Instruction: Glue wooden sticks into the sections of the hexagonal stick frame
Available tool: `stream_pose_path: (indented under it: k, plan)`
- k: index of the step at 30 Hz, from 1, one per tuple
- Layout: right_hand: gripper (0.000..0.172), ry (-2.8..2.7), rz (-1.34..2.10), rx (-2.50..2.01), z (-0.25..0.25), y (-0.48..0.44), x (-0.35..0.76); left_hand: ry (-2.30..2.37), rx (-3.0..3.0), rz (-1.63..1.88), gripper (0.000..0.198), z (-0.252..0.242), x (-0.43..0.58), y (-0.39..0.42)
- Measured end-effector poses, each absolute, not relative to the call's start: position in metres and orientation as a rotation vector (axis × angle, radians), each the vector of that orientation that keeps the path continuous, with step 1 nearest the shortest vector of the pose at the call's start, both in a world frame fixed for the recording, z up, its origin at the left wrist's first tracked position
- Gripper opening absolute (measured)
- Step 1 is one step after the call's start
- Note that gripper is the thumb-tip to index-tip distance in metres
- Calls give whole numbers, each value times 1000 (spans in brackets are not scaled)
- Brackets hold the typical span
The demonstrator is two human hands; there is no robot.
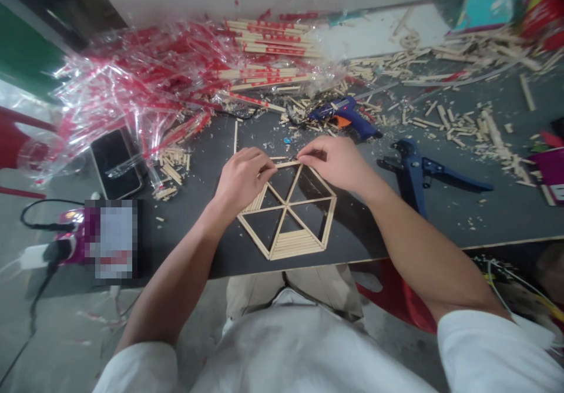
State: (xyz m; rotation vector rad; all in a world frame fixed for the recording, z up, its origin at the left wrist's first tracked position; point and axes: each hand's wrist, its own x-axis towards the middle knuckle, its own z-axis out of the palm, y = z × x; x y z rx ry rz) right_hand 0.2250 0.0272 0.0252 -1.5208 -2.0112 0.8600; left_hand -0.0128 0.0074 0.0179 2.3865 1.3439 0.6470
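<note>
A hexagon frame of wooden sticks (288,219) lies flat on the dark table (440,211), with spokes to its centre and two wedges partly filled with sticks. My left hand (244,177) and my right hand (337,161) both pinch one thin wooden stick (288,163) lying along the hexagon's far edge. The left fingers hold its left end, the right fingers its right end. Both hands rest on the frame's upper corners.
A blue glue gun (346,116) lies behind the hands. Blue-handled cutters (418,173) sit to the right. Cut stick pieces (476,126) litter the right side. A heap of red and clear wrappers with chopstick packs (176,73) fills the back left. A black phone (115,163) lies left.
</note>
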Motion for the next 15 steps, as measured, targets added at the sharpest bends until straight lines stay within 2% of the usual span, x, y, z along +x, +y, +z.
stream_pose_path:
  k: [10, 15]
  plan:
    - [11, -2008, 856, -1536, 26, 26, 223, 1349, 2354, 649, 16, 18, -13, 8]
    - [10, -2010, 844, -1534, 24, 26, 223, 1421, 2199, 818, 15, 26, -25, 15]
